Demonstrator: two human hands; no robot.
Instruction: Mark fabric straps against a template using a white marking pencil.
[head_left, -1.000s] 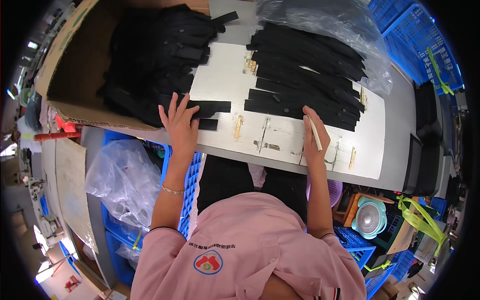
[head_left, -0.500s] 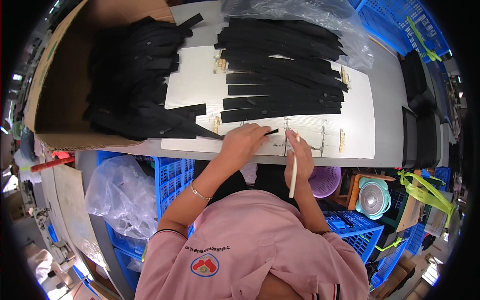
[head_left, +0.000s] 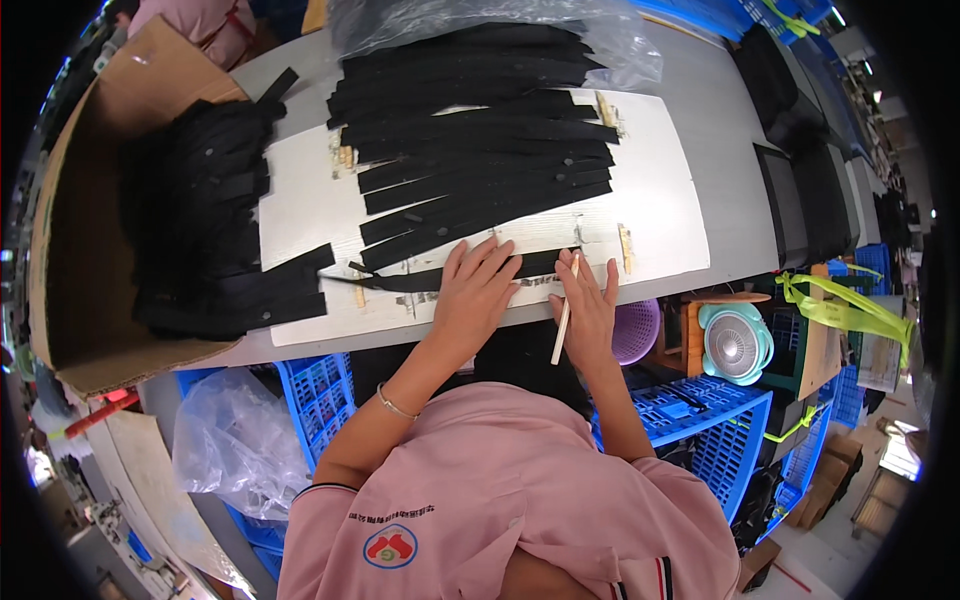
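Blk fabric strip (head_left: 537, 264) pressed by outspread L hand (head_left: 476, 300); wht stick (head_left: 561, 335) gripped in R hand (head_left: 592, 318); strip rows (head_left: 480, 120) laid @ 12 o'clock.

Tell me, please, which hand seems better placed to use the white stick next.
Probably the right hand: it holds the white stick near the right end of one black strip; the left hand lies across that strip.

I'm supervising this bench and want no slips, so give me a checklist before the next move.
1. Left hand on the loose black strip: ok.
2. Right hand at that strip's right end: ok.
3. White stick held in the right hand: ok.
4. Loose strip straight along its length: not ok, it bends toward the left.
5. Strip's underside: cannot tell, hidden against the white board.
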